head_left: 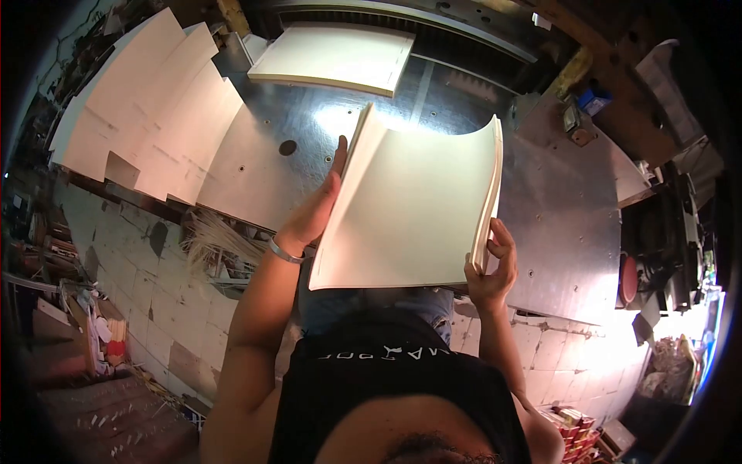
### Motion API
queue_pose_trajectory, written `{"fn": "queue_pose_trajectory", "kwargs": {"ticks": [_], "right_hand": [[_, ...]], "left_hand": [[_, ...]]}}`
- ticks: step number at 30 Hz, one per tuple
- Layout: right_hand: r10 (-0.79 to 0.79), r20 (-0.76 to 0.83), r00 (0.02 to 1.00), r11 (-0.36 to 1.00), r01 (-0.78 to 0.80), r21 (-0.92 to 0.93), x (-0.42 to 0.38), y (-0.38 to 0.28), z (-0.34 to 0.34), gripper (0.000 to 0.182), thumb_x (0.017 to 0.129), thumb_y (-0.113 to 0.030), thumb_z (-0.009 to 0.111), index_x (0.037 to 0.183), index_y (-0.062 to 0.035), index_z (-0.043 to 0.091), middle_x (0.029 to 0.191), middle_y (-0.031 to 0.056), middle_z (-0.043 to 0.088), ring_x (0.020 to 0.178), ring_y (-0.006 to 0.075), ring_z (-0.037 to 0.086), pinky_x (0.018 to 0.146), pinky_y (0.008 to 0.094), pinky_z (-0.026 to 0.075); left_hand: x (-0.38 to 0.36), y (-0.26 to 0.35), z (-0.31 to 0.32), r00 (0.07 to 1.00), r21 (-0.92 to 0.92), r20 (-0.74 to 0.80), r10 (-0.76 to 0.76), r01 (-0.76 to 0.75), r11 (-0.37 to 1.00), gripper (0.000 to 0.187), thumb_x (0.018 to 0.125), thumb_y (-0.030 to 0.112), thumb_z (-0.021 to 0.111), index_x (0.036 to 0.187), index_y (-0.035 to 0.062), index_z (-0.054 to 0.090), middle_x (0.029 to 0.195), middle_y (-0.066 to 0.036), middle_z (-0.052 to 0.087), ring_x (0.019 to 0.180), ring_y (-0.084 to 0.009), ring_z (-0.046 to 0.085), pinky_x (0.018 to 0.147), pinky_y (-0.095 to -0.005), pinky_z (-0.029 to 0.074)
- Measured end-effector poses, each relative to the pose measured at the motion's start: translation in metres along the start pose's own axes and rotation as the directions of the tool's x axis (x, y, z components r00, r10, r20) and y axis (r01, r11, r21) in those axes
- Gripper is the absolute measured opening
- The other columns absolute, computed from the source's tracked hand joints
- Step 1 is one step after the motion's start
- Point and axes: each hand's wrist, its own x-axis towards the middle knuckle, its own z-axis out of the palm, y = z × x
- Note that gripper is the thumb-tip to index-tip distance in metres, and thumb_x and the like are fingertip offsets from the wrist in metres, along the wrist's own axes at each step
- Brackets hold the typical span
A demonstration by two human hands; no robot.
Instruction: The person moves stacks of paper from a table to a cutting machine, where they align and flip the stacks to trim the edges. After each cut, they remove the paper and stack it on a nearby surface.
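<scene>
A thick stack of pale paper sheets (pixel 410 205) is held up over the metal table (pixel 556 232), its left and right sides bent upward. My left hand (pixel 315 209) lies along the stack's left edge, fingers stretched out and pressed against the side. At the lower right corner, my right hand (pixel 492 267) grips the stack, with its fingers curled round the edge. Behind it on the table lies another stack of pale sheets (pixel 336 54), flat, near the machine's dark slot.
Large fanned stacks of sheets (pixel 147 108) cover the table's left side. Thin paper strips (pixel 220 240) hang below its front edge. A blue object (pixel 593 101) sits at the back right. Red and white bundles (pixel 572 433) are on the floor at the lower right.
</scene>
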Motion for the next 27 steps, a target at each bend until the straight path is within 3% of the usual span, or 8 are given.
{"fn": "queue_pose_trajectory", "kwargs": {"ticks": [1, 5, 8, 12, 13, 18, 19, 27], "right_hand": [[-0.003, -0.001, 1.000, 1.000, 0.003, 0.002, 0.001, 0.001, 0.001, 0.038, 0.066, 0.003, 0.076, 0.100, 0.0044, 0.058, 0.134, 0.0219, 0.061, 0.128, 0.0390, 0.057, 0.098, 0.0427, 0.052], [-0.029, -0.004, 1.000, 0.999, 0.029, -0.045, 0.008, -0.004, 0.004, 0.037, 0.068, -0.002, 0.079, 0.096, 0.0007, 0.055, 0.128, 0.0218, 0.064, 0.122, 0.0430, 0.060, 0.096, 0.0458, 0.053], [-0.071, 0.010, 0.997, 0.994, 0.072, -0.084, 0.012, -0.006, 0.004, 0.036, 0.069, -0.005, 0.079, 0.094, -0.0010, 0.054, 0.125, 0.0208, 0.066, 0.118, 0.0448, 0.062, 0.097, 0.0493, 0.052], [-0.080, 0.022, 0.997, 0.992, 0.082, -0.096, 0.013, -0.003, 0.003, 0.039, 0.064, -0.002, 0.081, 0.092, -0.0013, 0.054, 0.125, 0.0204, 0.066, 0.119, 0.0441, 0.062, 0.097, 0.0487, 0.052], [-0.067, 0.023, 0.997, 0.993, 0.069, -0.092, 0.013, -0.003, 0.003, 0.040, 0.063, -0.002, 0.082, 0.092, -0.0014, 0.054, 0.125, 0.0204, 0.066, 0.119, 0.0438, 0.062, 0.097, 0.0485, 0.052], [-0.016, 0.004, 1.000, 0.997, 0.016, -0.080, 0.009, -0.003, 0.006, 0.041, 0.062, -0.002, 0.084, 0.091, -0.0014, 0.054, 0.126, 0.0205, 0.066, 0.119, 0.0430, 0.062, 0.098, 0.0477, 0.052], [-0.028, 0.019, 0.999, 0.998, 0.029, -0.058, 0.007, 0.002, 0.006, 0.042, 0.064, 0.003, 0.079, 0.098, -0.0024, 0.056, 0.132, 0.0200, 0.063, 0.129, 0.0387, 0.056, 0.089, 0.0376, 0.057], [-0.039, 0.014, 0.999, 0.996, 0.040, -0.077, 0.011, -0.004, 0.004, 0.039, 0.064, 0.000, 0.081, 0.092, -0.0014, 0.054, 0.128, 0.0215, 0.064, 0.124, 0.0423, 0.059, 0.097, 0.0452, 0.052]], "left_hand": [[0.003, 0.002, 0.004, 1.000, 0.103, 0.023, 0.015, -0.017, 0.995, 0.092, 0.102, 0.067, 0.019, 0.157, 0.0015, -0.014, 0.168, -0.013, -0.013, 0.154, -0.0253, -0.012, 0.124, -0.0389, 0.000], [0.004, 0.028, 0.042, 0.999, -0.325, 0.021, 0.028, -0.020, 0.946, 0.104, 0.097, 0.075, 0.018, 0.156, -0.0060, -0.009, 0.168, -0.017, -0.005, 0.154, -0.0241, -0.010, 0.124, -0.0378, -0.002], [0.012, 0.042, 0.066, 0.983, -0.390, 0.171, 0.058, 0.013, 0.921, 0.108, 0.090, 0.084, 0.012, 0.160, 0.0019, -0.004, 0.168, -0.014, 0.002, 0.155, -0.0225, 0.003, 0.124, -0.0378, 0.000], [0.016, 0.036, 0.088, 0.976, 0.092, 0.188, -0.109, 0.093, 0.991, 0.096, 0.096, 0.076, 0.005, 0.161, 0.0044, 0.002, 0.167, -0.020, -0.006, 0.153, -0.0330, -0.014, 0.122, -0.0446, -0.007], [0.018, 0.032, 0.094, 0.977, 0.109, 0.198, -0.081, 0.060, 0.992, 0.083, 0.102, 0.065, 0.003, 0.161, 0.0077, 0.005, 0.164, -0.029, -0.009, 0.150, -0.0453, -0.020, 0.115, -0.0616, -0.013], [0.020, 0.040, 0.099, 0.973, 0.249, 0.187, -0.132, 0.083, 0.965, 0.085, 0.101, 0.066, 0.002, 0.161, 0.0065, 0.005, 0.164, -0.028, -0.012, 0.150, -0.0436, -0.021, 0.115, -0.0616, -0.014], [0.021, 0.041, 0.099, 0.972, 0.251, 0.190, -0.138, 0.088, 0.964, 0.085, 0.101, 0.067, 0.001, 0.161, 0.0064, 0.005, 0.164, -0.028, -0.012, 0.150, -0.0434, -0.021, 0.115, -0.0617, -0.014], [0.019, 0.036, 0.096, 0.979, 0.167, 0.164, -0.125, 0.097, 0.981, 0.088, 0.100, 0.068, 0.001, 0.160, 0.0047, 0.008, 0.166, -0.023, -0.008, 0.151, -0.0374, -0.020, 0.119, -0.0507, -0.015]]}}
